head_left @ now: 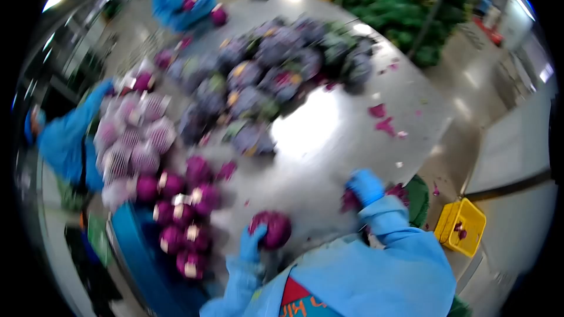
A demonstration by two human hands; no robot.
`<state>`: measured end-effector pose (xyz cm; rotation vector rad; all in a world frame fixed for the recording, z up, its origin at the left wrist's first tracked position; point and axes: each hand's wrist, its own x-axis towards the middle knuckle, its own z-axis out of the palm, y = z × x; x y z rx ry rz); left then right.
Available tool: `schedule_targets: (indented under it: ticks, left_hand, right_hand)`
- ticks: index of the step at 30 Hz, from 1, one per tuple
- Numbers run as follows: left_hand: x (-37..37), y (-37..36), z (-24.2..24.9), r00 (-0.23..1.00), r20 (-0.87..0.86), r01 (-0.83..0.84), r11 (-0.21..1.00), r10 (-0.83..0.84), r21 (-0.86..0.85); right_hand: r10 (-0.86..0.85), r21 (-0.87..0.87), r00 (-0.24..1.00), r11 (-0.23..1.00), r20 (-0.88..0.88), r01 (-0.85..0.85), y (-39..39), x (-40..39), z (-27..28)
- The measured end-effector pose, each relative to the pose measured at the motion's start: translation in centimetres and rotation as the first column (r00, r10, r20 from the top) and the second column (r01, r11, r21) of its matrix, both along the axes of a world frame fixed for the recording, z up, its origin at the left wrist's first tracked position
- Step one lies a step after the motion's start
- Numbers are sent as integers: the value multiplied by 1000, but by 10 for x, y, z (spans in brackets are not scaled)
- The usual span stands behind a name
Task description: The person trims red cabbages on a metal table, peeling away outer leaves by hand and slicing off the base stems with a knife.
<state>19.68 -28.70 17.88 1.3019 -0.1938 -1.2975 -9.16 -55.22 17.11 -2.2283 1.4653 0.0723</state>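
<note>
My left hand [251, 242], in a blue glove, grips the left side of a peeled red cabbage [274, 229] at the near edge of the metal table. Its fingers curve over the cabbage. Farther right, my gloved right hand [365, 188] is closed at the table's edge, with loose purple cabbage leaves [351, 201] at its fingers; blur softens the detail. To the left of my left hand sit several trimmed red cabbages [183, 214] with pale cut stems.
Several untrimmed cabbages [276, 47] are heaped across the metal table [364, 141]. Net-wrapped cabbages [138, 132] lie at left beside a co-worker [64, 141]; another person [185, 0] stands at the far side. A yellow crate [464, 223] is on the floor at right, and a green pile [399, 6] lies beyond.
</note>
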Motion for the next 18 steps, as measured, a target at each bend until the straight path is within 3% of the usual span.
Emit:
schedule_targets:
  ticks: [1,3,5,6,7,8,9,10,11,12,13,15,18]
  left_hand:
    - [-2,3,-5,964,-244,-100,995,103,23]
    - [-13,-4,2,774,-602,-214,976,196,42]
    - [-16,-10,22,648,-719,-228,965,250,130]
    - [-21,-15,25,681,-668,-240,953,300,183]
    - [-24,-19,18,713,-620,-241,945,328,223]
    - [-27,-22,9,744,-570,-238,935,349,262]
    - [-31,-24,-6,909,-155,-328,894,386,304]
    - [-32,-27,-26,893,292,-426,855,343,297]
    - [-31,-28,-36,695,681,-512,824,230,244]
    - [-22,-31,-16,563,821,-247,968,101,51]
    - [-17,-31,7,421,906,-53,997,-27,55]
    - [-10,-31,41,54,981,316,935,-187,161]
    - [4,-33,28,144,899,311,881,-414,356]
  right_hand:
    - [-12,-303,969,949,248,89,4,-20,-16]
    - [-80,-425,946,879,315,216,-7,-32,-39]
    - [-10,-214,870,968,492,132,9,-8,-22]
    - [-10,-101,821,991,571,83,17,1,-10]
    - [-234,276,754,958,613,73,35,18,-10]
    - [-540,658,634,750,553,64,57,40,-7]
    - [-548,765,688,643,475,-15,74,57,1]
    - [-580,816,637,561,507,-138,92,73,-8]
    - [-593,874,663,438,457,-211,102,88,8]
    - [-619,876,629,413,471,-249,113,101,2]
    - [-612,861,615,432,498,-269,113,109,-2]
    - [-596,833,590,465,544,-299,103,121,-7]
    - [-503,822,675,488,540,-294,81,136,-16]
